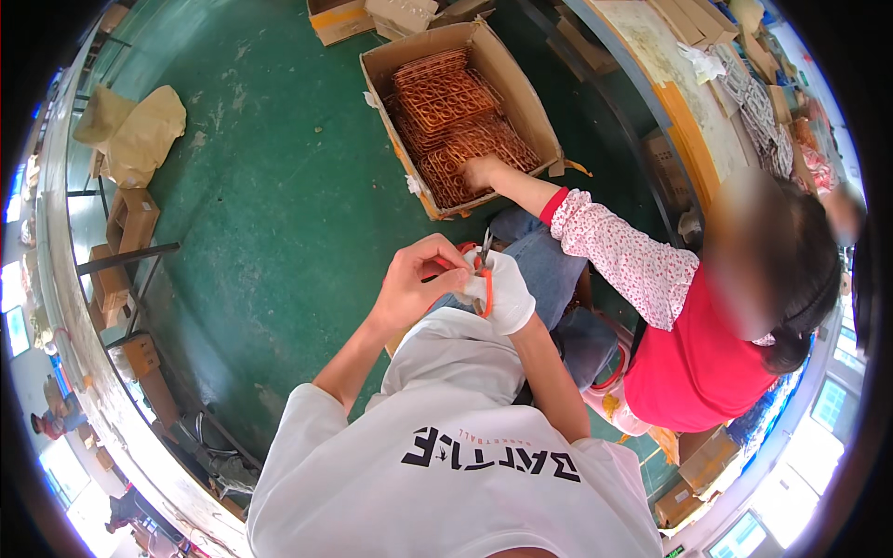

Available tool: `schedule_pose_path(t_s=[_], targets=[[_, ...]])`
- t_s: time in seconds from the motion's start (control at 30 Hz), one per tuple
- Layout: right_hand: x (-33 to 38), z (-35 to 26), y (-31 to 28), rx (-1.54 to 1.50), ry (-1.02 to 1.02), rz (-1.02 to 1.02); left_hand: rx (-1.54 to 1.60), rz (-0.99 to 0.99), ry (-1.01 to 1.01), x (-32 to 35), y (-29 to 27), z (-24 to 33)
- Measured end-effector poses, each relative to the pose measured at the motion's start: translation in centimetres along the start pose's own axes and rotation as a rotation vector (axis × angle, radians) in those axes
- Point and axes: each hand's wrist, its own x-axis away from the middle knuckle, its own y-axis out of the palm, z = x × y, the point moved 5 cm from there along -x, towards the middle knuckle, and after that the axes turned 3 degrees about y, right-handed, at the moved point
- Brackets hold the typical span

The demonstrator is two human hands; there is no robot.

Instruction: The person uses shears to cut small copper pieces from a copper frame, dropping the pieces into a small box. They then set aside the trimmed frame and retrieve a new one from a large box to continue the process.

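My left hand [423,277] is bare and curled, its thumb and fingertips drawn together in front of my lap. Whatever lies between those fingertips, if anything, is too small to make out. Right beside it, my right hand [507,293] wears a white glove and grips orange-handled pliers [487,290]. Their short metal head points away from me, and the gloved fingers hide part of the handles. Both hands are close together, nearly touching.
Ahead on the green floor [279,186] stands a cardboard box [516,74] of bent copper-coloured wire pieces [446,93]. A co-worker's hand [481,173] reaches into it from the right. Cartons [130,219] and a bench edge line the left; a worktable [684,121] runs along the right.
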Motion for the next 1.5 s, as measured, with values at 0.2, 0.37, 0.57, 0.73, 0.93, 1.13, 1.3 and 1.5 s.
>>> schedule_pose_path(t_s=[0.2,0.37,0.57,0.73,0.93,1.13,1.3,1.5], targets=[[0.5,-0.3,0.2,0.003,0.013,-0.003,-0.157,0.017,-0.007,0.4,0.3,0.7],[0.1,0.3,-0.2,-0.016,0.024,0.010,-0.103,-0.016,-0.014,0.3,0.3,0.8],[-0.4,-0.2,-0.7,0.082,-0.006,0.046,-0.250,-0.008,0.034,0.3,1.0,1.2],[-1.4,0.5,-1.6,0.017,-0.038,-0.024,-0.152,0.060,0.016,-0.4,0.5,-1.0],[-3.5,0.5,-2.6,0.038,-0.039,-0.025,-0.039,0.093,-0.001,-2.0,-0.5,-2.4],[-4.9,0.9,-3.9,-0.022,-0.025,-0.007,-0.085,0.132,0.105,-3.3,-0.9,-3.4],[-5.6,0.5,-3.9,-0.070,-0.055,-0.016,-0.227,0.150,0.179,-3.8,-1.3,-3.5],[-5.6,0.6,-4.2,-0.056,-0.092,0.006,-0.398,0.139,0.370,-4.1,-1.0,-3.0]])
